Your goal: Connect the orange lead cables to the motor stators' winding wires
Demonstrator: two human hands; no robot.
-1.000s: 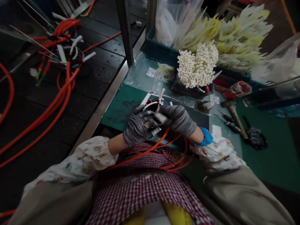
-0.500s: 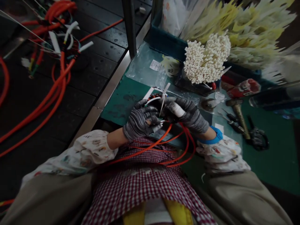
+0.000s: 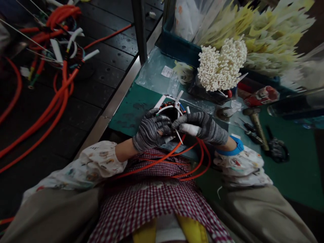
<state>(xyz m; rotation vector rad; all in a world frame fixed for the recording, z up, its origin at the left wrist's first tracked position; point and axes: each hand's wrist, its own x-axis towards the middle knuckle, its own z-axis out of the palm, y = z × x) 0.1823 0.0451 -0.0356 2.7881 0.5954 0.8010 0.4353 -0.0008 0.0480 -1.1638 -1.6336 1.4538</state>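
A ring-shaped wound part with white sleeves and dark windings sits at the table's front edge. Orange cables hang from it over the checkered apron. My left hand, in a grey striped glove, is wrapped round its near left side. My right hand, gloved alike with white on the thumb, pinches a thin white strip at the part's near right side. A wider white strip stands up from the ring's far side. The inside of the ring is dark.
White bud-like stems and pale yellow sheets stand in containers at the back. A hammer, pliers and a black-handled tool lie at right. More orange cables are at left, beyond the metal edge.
My right hand has turned and moved slightly down, uncovering the ring's right side and a white sleeve end. The thin strip now points down toward the apron.
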